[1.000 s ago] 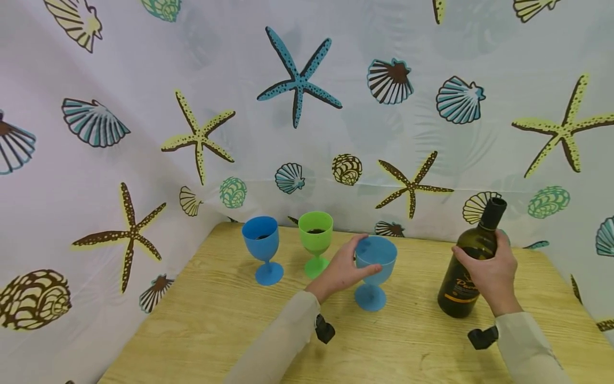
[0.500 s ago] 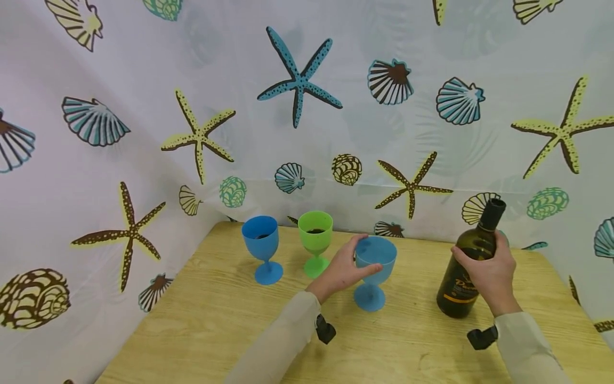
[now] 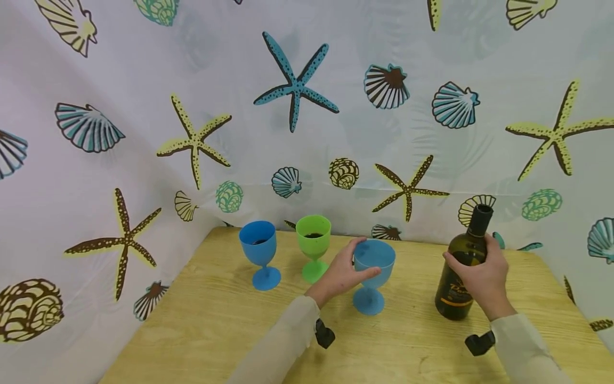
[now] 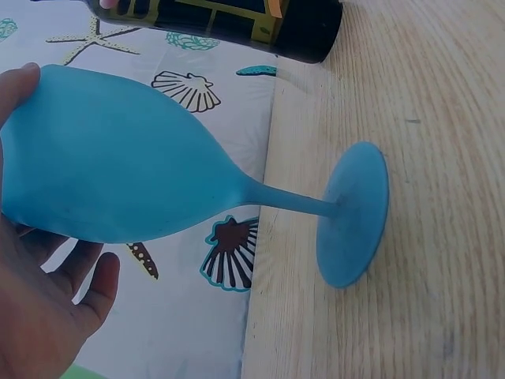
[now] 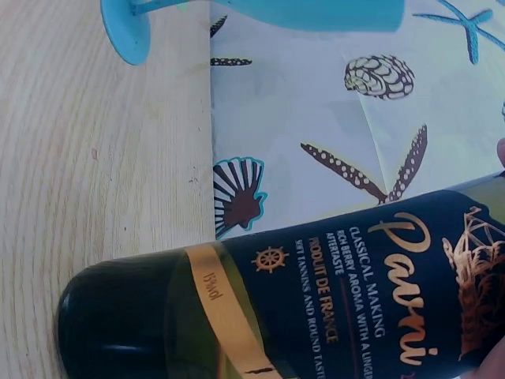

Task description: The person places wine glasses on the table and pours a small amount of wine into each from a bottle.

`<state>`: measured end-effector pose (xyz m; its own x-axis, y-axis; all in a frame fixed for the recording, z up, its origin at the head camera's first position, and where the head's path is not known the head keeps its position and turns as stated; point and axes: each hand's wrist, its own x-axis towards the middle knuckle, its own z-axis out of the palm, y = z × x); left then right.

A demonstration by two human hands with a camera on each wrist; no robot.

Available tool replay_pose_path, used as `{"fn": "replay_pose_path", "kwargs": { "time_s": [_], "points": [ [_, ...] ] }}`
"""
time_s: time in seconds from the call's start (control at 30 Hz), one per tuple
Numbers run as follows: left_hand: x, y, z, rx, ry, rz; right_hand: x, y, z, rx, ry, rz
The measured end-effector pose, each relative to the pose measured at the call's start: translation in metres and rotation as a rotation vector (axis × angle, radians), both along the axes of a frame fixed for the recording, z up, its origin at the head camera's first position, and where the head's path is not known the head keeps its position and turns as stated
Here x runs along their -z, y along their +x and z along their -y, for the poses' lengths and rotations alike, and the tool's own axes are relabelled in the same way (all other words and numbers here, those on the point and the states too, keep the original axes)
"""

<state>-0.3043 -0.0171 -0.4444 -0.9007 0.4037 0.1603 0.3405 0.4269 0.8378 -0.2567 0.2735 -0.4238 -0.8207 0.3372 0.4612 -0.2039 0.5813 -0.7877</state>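
Observation:
In the head view, my left hand (image 3: 341,269) holds the bowl of a light blue plastic goblet (image 3: 375,269), thumb on the near side and fingers behind. The goblet stands upright, its round foot on the wooden table, as the left wrist view also shows. To the right, my right hand (image 3: 482,274) grips a dark green wine bottle (image 3: 453,288) round its upper body, below the black neck. The neck is uncapped and leans slightly right. Its black label (image 5: 339,292), with gold lettering, fills much of the right wrist view. Part of the right hand is hidden behind the bottle.
Left of the held goblet stand a green goblet (image 3: 314,242) and a darker blue goblet (image 3: 259,248), each with dark liquid inside. A white curtain (image 3: 230,48) printed with shells and starfish hangs behind and beside the wooden table (image 3: 192,330).
The bottle has come a little more upright, its neck shifting left along with my right hand. My left hand and the light blue goblet keep their place; the head view has shifted slightly.

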Motion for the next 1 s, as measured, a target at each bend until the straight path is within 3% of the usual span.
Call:
{"fn": "replay_pose_path", "kwargs": {
  "time_s": [0.3,0.6,0.87,1.0],
  "points": [
    [0.001,0.002,0.000,0.013,0.010,-0.003,0.000,0.001,0.004,-0.099,0.125,-0.114],
    [0.003,0.001,0.001,0.020,0.011,-0.013,-0.005,-0.006,0.001,-0.171,0.444,-0.327],
    [0.001,0.000,0.002,0.023,0.020,-0.005,-0.007,-0.008,0.001,-0.325,0.657,-0.398],
    [0.002,-0.001,0.001,0.025,0.019,0.004,-0.008,-0.010,0.002,-0.364,0.773,-0.429]
  ]
}}
